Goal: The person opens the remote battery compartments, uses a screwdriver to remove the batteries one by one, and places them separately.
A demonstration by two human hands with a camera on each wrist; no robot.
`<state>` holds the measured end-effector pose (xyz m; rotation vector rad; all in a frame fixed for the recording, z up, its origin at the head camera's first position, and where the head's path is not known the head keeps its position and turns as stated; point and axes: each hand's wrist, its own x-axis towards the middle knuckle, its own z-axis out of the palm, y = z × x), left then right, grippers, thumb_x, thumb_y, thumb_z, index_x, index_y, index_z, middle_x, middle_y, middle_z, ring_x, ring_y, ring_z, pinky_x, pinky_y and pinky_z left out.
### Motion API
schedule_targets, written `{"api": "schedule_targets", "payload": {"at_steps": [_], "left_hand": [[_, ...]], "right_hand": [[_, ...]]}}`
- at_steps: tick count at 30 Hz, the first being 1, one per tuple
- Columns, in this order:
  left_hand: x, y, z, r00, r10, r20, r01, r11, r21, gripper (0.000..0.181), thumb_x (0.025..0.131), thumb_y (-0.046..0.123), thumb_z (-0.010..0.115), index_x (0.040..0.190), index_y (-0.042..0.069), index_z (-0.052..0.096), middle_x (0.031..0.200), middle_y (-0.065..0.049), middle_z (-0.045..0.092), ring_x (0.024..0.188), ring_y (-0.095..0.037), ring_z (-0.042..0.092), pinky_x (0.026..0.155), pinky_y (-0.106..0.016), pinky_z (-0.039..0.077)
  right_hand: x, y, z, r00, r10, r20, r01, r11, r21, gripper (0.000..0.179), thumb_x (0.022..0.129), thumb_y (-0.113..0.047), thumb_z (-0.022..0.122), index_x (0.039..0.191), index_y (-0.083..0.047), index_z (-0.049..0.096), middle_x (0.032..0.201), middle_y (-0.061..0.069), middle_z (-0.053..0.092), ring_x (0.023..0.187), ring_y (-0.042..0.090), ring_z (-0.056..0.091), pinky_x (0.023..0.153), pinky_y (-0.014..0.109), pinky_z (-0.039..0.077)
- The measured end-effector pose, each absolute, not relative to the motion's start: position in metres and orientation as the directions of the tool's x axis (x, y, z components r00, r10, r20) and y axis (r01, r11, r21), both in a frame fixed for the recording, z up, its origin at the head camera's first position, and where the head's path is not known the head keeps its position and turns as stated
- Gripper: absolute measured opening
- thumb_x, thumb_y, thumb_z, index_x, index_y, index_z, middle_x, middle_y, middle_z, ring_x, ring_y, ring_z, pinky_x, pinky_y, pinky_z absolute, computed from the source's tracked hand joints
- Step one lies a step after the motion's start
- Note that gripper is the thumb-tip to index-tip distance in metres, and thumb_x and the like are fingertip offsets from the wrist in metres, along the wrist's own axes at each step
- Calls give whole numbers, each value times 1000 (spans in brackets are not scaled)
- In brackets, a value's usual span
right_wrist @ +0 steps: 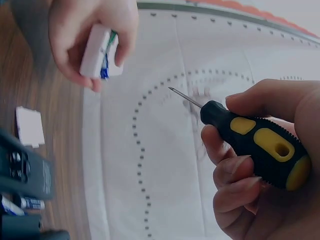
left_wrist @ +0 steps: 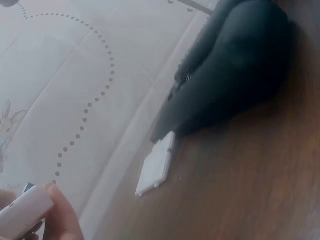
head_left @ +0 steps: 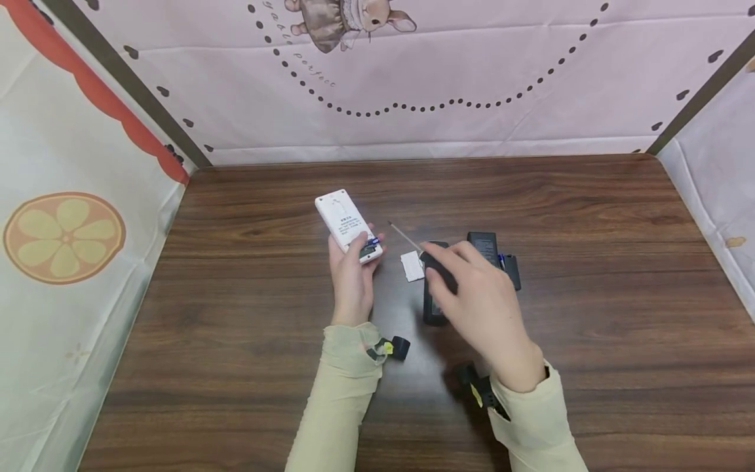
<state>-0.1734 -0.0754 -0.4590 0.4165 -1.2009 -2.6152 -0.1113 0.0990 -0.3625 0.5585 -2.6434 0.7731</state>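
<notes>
A white remote control (head_left: 344, 219) lies back side up in my left hand (head_left: 351, 278), thumb on top near its lower end. There its battery compartment is uncovered, and a blue battery (head_left: 373, 242) sticks out at an angle; the right wrist view also shows a green one (right_wrist: 113, 38). My right hand (head_left: 480, 298) grips a screwdriver (right_wrist: 260, 142) by its black and yellow handle. The thin metal shaft points toward the remote, apart from it. Between the hands, on the table, is a white battery cover (head_left: 412, 267).
Beneath my right hand lies a black remote-like device (head_left: 435, 313), partly hidden. Beyond it are a second black device (head_left: 483, 245), a small black piece (head_left: 512, 273) and a blue battery (head_left: 502, 261). All rest on the wooden table (head_left: 248, 262), with printed cloth behind.
</notes>
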Motion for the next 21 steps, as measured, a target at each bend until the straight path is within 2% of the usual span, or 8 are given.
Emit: {"api": "schedule_targets", "payload": {"at_steps": [3,9,16,21], "left_hand": [[-174,-74,-461,-936,-319,-148,63,-566,822,46,87,3,49,128,15,33,122,-25,44,101,-41,52,73,-35,46],[-177,-74,-472,-947,-277,-164,-36,-415,909,51,86,0,47,131,15,30,118,-21,49,92,-31,60,73,-36,49],[-173,-71,-466,-946,-255,-201,-176,-117,977,58,82,0,51,133,18,30,123,-5,45,106,-19,49,82,-34,46],[-173,-68,-468,-957,-222,-185,-200,49,978,64,79,-3,51,136,17,28,126,-5,43,108,-18,45,86,-34,42]], "right_hand": [[-115,108,-363,-877,-243,415,-435,770,-468,33,84,-21,58,117,-22,60,88,-5,57,49,6,37,43,24,30],[-120,118,-364,-892,-199,406,-402,761,-509,34,84,-20,58,117,-23,60,87,-6,56,52,6,39,47,25,32],[-123,124,-364,-904,-175,390,-377,759,-531,33,85,-20,57,117,-24,60,89,-7,58,56,8,43,51,27,34],[-125,130,-366,-918,-155,366,-348,760,-550,33,85,-22,57,118,-24,59,89,-6,58,63,11,49,55,29,36]]}}
